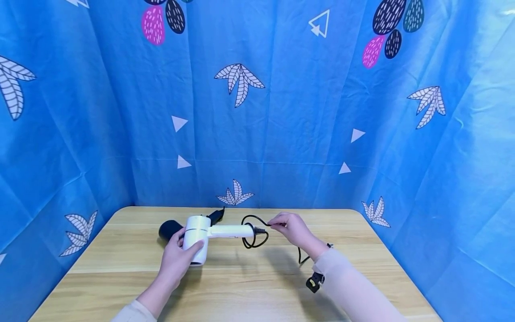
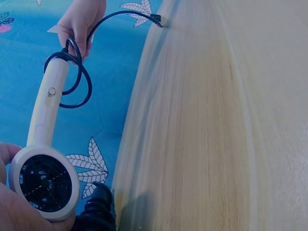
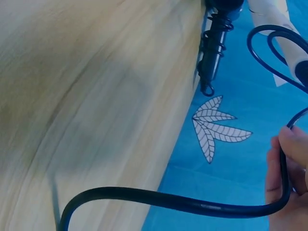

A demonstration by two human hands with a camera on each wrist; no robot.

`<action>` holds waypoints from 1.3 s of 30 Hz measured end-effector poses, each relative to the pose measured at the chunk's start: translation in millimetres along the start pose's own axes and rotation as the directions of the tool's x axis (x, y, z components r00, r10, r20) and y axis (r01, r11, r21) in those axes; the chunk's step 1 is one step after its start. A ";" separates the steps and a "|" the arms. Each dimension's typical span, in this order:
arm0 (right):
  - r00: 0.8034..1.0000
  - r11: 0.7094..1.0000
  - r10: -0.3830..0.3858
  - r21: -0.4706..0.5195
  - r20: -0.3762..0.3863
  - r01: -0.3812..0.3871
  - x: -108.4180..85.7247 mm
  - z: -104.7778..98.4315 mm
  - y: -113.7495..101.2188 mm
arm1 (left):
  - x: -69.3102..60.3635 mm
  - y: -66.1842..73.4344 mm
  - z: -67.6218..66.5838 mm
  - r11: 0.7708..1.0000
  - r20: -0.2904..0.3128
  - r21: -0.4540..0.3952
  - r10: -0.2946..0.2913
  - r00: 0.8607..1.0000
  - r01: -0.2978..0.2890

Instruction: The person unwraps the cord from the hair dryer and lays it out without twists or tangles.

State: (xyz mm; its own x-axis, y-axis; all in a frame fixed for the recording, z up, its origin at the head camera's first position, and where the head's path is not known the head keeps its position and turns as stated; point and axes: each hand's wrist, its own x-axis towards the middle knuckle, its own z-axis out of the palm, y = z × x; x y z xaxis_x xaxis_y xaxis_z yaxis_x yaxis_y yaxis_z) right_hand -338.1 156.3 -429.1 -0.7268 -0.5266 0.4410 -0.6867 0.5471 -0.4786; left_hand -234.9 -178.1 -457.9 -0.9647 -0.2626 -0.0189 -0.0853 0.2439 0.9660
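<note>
A white hair dryer [image 1: 197, 237] is held up over the table, its handle pointing right. My left hand [image 1: 175, 259] grips it by the head, thumb in front. The left wrist view shows its round dark grille [image 2: 45, 183]. A black cord [image 1: 253, 216] leaves the handle's end in loose loops around it. My right hand [image 1: 295, 230] pinches this cord between thumb and fingers; the rest of the cord [image 3: 192, 206] hangs below that hand. Behind the dryer lies a black object [image 1: 217, 216] resembling a second hair dryer, partly hidden, with cord wound round its handle [image 3: 211, 53].
The wooden table [image 1: 249, 286] has rounded far corners. A blue patterned curtain [image 1: 257, 134] surrounds it at the back and both sides. A small black device [image 1: 315, 282] sits by my right wrist.
</note>
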 end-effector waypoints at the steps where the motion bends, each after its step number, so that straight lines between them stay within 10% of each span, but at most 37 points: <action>1: 1.000 1.000 0.000 -0.003 -0.008 0.000 0.6 1.5 0.5 | 0.0 0.0 0.0 1.000 0.001 -0.001 0.000 1.000 0.000; 18: 0.998 0.995 0.066 -0.077 -0.019 -0.068 0.8 25.9 9.6 | -2.4 2.5 -0.4 0.999 0.002 -0.029 0.013 1.000 -0.013; 39: 0.963 0.960 -0.124 -0.217 0.238 0.177 -29.3 17.5 0.1 | 0.3 1.4 -2.2 1.000 -0.032 -0.028 0.014 0.999 -0.015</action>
State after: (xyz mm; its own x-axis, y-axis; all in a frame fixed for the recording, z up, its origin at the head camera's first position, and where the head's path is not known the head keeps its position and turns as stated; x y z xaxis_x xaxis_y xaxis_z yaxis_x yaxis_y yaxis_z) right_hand -316.6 160.4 -455.4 -0.6126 -0.7297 0.3037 -0.7903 0.5733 -0.2165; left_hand -234.8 -179.9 -455.9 -0.9573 -0.2892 0.0032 -0.0638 0.2220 0.9730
